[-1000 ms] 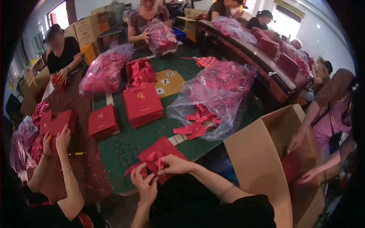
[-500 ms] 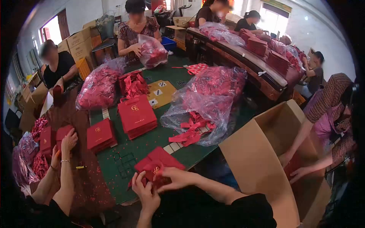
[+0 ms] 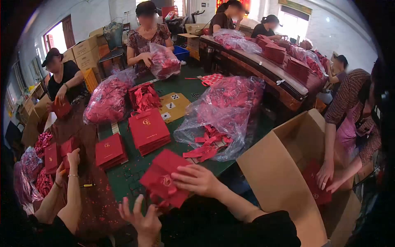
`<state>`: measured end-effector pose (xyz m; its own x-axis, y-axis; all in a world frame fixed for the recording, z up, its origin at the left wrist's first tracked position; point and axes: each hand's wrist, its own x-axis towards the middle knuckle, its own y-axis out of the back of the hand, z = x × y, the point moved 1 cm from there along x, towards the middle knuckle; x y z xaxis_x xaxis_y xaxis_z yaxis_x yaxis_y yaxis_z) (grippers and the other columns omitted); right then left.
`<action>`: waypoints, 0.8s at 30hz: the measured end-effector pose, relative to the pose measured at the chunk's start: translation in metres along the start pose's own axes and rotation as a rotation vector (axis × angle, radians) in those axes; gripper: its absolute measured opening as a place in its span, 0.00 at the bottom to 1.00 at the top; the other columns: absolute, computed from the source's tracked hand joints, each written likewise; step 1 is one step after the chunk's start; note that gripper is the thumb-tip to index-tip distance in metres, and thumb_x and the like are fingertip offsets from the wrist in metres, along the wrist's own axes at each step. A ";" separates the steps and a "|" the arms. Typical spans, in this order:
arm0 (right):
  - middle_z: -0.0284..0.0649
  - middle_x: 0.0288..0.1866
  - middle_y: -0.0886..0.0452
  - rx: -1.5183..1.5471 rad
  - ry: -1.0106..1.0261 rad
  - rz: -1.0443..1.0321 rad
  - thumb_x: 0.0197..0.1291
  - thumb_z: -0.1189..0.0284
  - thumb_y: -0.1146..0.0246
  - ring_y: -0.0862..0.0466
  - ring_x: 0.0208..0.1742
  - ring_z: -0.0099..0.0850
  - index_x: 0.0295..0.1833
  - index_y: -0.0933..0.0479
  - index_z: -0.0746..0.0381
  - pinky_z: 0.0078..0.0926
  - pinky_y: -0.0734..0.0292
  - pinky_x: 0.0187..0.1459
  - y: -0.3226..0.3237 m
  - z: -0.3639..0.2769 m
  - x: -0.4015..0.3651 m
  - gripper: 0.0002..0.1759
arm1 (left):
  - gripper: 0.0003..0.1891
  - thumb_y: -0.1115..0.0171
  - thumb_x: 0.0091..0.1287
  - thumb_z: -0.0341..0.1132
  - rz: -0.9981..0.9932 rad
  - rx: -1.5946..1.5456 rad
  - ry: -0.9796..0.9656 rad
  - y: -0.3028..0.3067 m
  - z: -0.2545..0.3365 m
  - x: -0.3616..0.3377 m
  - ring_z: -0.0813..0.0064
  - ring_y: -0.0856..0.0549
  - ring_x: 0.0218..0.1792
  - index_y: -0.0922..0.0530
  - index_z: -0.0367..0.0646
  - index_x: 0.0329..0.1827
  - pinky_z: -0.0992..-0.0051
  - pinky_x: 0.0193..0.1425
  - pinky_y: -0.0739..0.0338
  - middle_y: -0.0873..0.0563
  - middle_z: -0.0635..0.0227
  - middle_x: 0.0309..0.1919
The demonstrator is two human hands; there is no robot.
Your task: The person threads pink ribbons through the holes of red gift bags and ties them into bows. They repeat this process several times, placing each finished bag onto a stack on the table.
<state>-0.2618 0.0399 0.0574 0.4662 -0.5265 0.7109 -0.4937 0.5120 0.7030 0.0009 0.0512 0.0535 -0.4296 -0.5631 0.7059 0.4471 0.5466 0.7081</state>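
In my right hand [image 3: 199, 181] is a red paper gift bag [image 3: 158, 171] with a gold logo, tilted above the near edge of the green table [image 3: 129, 177]. The fingers lie across the bag's right side, and red ribbon hangs at its lower edge. My left hand [image 3: 142, 218] is just below and left of the bag, fingers spread and holding nothing. Beyond them stand a stack of red gift bags [image 3: 149, 129] and a lower stack of bags [image 3: 110, 150]. A clear plastic sack [image 3: 230, 103] spills red ribbons [image 3: 207, 144] on the right.
A cardboard box [image 3: 279, 173] stands open at right; a co-worker's hands [image 3: 327, 179] press red bags inside it. At left, another co-worker's hands [image 3: 68, 164] handle red bags beside a yellow-handled tool [image 3: 87, 185]. Another ribbon-filled sack [image 3: 109, 96] is at the back.
My left hand has come off the gift bag's ribbon and opened, moving down and left. The bag has turned and lifted in my right hand. Red bags now show under the right co-worker's hands.
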 end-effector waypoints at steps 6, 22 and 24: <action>0.33 0.63 0.24 -0.039 -0.054 -0.001 0.49 0.77 0.37 0.22 0.59 0.39 0.60 0.23 0.51 0.40 0.23 0.54 0.014 0.010 -0.002 0.28 | 0.02 0.36 0.63 0.34 -0.008 0.157 0.216 0.011 -0.042 -0.013 0.47 0.38 0.70 0.19 0.48 0.33 0.45 0.71 0.47 0.29 0.60 0.62; 0.40 0.48 0.18 0.899 -1.140 0.109 0.62 0.74 0.33 0.19 0.46 0.23 0.54 0.28 0.68 0.22 0.24 0.47 -0.023 0.050 0.008 0.18 | 0.18 0.39 0.68 0.37 -0.258 -0.208 0.592 -0.057 -0.040 -0.031 0.50 0.45 0.73 0.29 0.48 0.60 0.48 0.73 0.50 0.38 0.56 0.69; 0.37 0.48 0.18 0.878 -1.131 -0.246 0.61 0.72 0.33 0.19 0.44 0.21 0.52 0.27 0.67 0.21 0.23 0.44 -0.025 0.051 0.031 0.17 | 0.18 0.38 0.67 0.36 -0.261 -0.204 0.575 -0.054 -0.039 -0.026 0.49 0.44 0.72 0.27 0.47 0.58 0.48 0.72 0.49 0.37 0.55 0.68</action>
<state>-0.2719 -0.0237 0.0609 -0.0083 -0.9938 -0.1112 -0.9631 -0.0220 0.2682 0.0187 0.0119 -0.0036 -0.0824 -0.9332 0.3499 0.5485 0.2506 0.7977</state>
